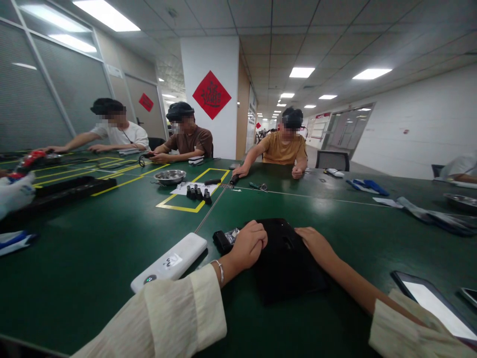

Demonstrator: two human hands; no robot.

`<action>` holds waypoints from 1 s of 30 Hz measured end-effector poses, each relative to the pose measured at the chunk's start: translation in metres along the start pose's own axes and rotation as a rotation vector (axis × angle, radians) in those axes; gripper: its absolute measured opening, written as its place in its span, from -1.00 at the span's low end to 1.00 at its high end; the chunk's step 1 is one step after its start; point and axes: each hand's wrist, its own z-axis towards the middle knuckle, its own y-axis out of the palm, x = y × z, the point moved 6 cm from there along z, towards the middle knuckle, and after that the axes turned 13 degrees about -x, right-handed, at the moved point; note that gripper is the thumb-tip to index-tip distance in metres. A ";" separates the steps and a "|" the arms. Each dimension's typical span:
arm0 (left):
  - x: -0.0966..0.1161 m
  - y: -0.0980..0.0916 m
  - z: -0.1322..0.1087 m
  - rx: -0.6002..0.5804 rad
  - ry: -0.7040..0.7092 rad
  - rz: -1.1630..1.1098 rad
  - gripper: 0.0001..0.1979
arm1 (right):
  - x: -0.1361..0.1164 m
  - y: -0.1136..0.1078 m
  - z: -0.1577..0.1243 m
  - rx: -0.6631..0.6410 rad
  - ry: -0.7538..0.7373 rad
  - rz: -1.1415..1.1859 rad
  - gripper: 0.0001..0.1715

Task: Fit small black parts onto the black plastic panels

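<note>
A flat black panel (286,263) with a small slot lies on the table in front of me. My left hand (250,246) rests at its left edge, fingers curled in; what they close on, if anything, is hidden. At the far right edge of the panel, my right hand (315,242) grips the side, its fingertips partly out of sight. Just left of my left hand are a small black box-shaped item (222,242) and a clear plastic bag (233,234) with small parts.
A white power bank (171,261) lies left of my forearm, a tablet (428,303) at the right. Farther off are black cylindrical pieces (197,193), a metal bowl (170,177) and pliers (258,186). Several people sit across the table; one person's hand (240,171) touches a black tool.
</note>
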 end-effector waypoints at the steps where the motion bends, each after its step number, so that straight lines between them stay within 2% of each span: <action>1: 0.000 0.000 0.000 -0.003 -0.004 0.002 -0.77 | 0.000 0.000 0.000 -0.003 0.003 0.001 -0.58; 14: 0.000 0.000 0.003 0.010 -0.026 0.072 -0.82 | 0.006 0.004 0.002 0.002 -0.001 -0.002 -0.58; 21: 0.005 0.001 0.002 -0.103 0.014 0.078 -0.83 | 0.003 0.001 0.001 -0.009 0.011 0.000 -0.60; 26: 0.005 -0.002 0.000 -0.050 0.028 0.029 -0.78 | 0.000 0.000 0.002 -0.017 0.007 -0.007 -0.59; 30: 0.003 -0.002 0.000 -0.048 -0.023 0.038 -0.76 | -0.001 -0.001 0.001 -0.009 0.012 -0.013 -0.59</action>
